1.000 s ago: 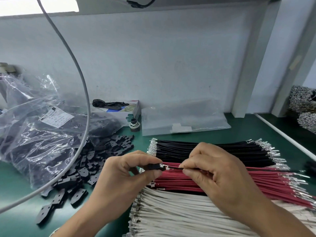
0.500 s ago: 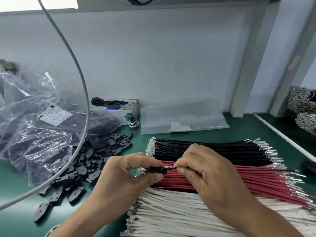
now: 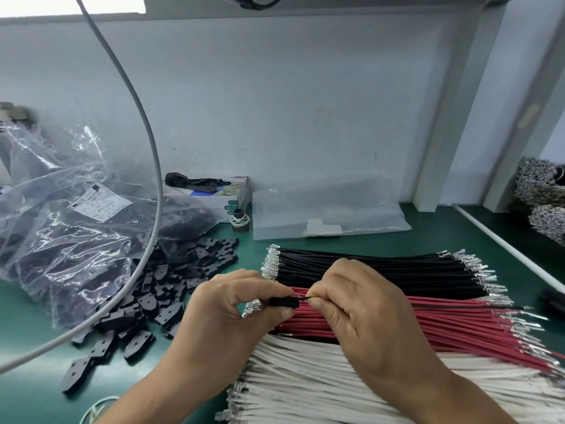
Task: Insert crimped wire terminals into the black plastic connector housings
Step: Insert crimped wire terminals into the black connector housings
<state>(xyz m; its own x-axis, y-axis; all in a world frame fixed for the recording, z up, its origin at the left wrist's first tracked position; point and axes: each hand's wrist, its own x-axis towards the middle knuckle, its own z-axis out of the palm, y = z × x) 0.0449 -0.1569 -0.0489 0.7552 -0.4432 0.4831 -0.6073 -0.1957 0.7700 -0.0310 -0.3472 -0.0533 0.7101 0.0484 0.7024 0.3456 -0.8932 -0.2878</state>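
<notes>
L hand (image 3: 232, 313) pinches black plastic housing (image 3: 282, 302); R hand (image 3: 357, 304) pinches black wire (image 3: 302, 298) at its mouth, above red wires (image 3: 443, 319). Loose flat housings (image 3: 159, 295) crowd left; green mat (image 3: 30, 390) bare nr front edge.

black connector housing (image 3: 282, 302) | horizontal, held above red wires (image 3: 458, 325) | black wire (image 3: 302, 298) entering right end

Black wires (image 3: 382, 267), red wires (image 3: 458, 322), white wires (image 3: 305, 377), green table (image 3: 30, 316).

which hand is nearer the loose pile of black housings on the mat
Left. The left hand, pinching a black housing, sits just right of the loose pile of housings. The right hand, pinching a wire, is farther right, over the red wires.
</notes>
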